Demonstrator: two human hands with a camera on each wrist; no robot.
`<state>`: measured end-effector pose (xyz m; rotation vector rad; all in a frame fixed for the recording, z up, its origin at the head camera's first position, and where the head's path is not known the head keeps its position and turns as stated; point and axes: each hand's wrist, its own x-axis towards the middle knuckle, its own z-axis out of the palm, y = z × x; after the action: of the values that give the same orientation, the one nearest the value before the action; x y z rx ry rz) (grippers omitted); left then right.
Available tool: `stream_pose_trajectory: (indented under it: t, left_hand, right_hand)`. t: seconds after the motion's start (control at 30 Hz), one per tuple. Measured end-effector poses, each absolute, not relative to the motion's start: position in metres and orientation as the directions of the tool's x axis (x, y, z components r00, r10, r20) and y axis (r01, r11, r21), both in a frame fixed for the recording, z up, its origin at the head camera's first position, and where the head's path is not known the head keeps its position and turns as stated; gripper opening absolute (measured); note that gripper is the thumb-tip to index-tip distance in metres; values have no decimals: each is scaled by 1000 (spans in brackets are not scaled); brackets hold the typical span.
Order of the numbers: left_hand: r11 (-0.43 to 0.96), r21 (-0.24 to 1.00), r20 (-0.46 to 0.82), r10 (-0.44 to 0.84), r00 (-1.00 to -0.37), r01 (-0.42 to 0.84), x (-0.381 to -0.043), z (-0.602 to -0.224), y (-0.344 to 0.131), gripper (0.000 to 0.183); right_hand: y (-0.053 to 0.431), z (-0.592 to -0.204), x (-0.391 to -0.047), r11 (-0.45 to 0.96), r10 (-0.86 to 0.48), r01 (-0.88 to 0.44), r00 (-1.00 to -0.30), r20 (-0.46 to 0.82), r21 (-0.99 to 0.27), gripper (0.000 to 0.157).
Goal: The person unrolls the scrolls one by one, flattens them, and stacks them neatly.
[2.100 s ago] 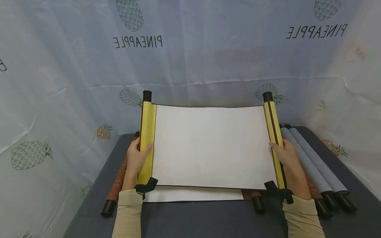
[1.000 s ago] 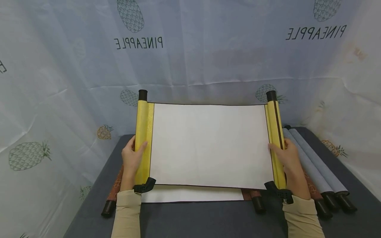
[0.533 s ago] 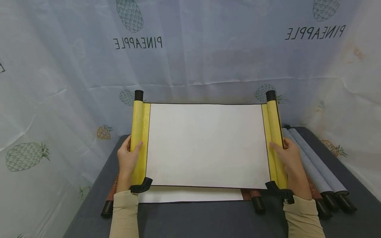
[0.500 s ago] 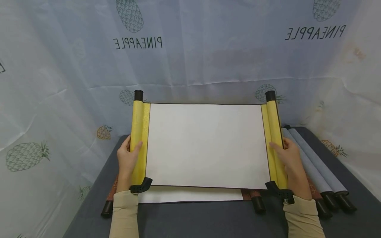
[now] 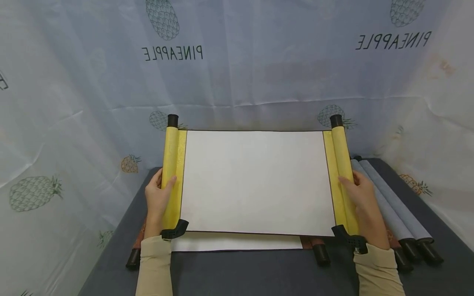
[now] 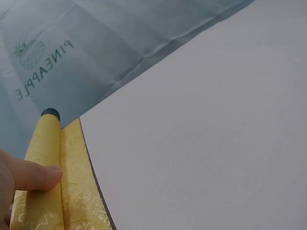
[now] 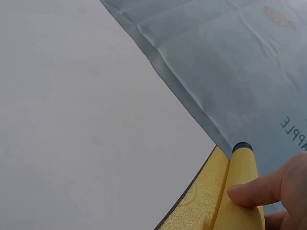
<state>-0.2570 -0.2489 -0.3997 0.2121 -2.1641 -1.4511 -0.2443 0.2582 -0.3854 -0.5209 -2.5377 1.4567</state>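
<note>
A yellow-bordered scroll with a blank white sheet (image 5: 255,181) is stretched out above the table in the head view. My left hand (image 5: 157,197) grips its left roll (image 5: 171,164), thumb across the front. On the other side my right hand (image 5: 363,197) grips the right roll (image 5: 342,160) the same way. Black caps top both rolls. In the left wrist view my thumb (image 6: 38,176) lies over the yellow brocade; in the right wrist view the other thumb (image 7: 254,191) presses on its roll. The fingers behind the rolls are mostly hidden.
Beneath lies another white sheet (image 5: 237,241), with a red-brown roll (image 5: 317,244) at its right end. A red-brown roll (image 5: 138,240) is at the left, partly hidden. Grey rolls (image 5: 394,205) with black ends lie on the dark table (image 5: 259,273) at right. A pineapple-print curtain (image 5: 259,74) hangs behind.
My left hand and its roll have moved left, and my right hand slightly right. The right roll has turned, so its dark stripe is out of sight and a yellow border strip shows beside it.
</note>
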Motion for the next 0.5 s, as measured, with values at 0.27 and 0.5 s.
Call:
stream_pose_trajectory:
  t: [0.27,0.5]
  left_hand:
    - [467,878,294,-362,-884,101,-259,-404,-249,60]
    - [521,850,289,-342,-894,75,-256,-403,-250,58]
  right_hand:
    - [272,-390,-235,637,218,3,-960,176,-770,58]
    - [273,-391,-237,690,113,-59,-976,188,-721,58]
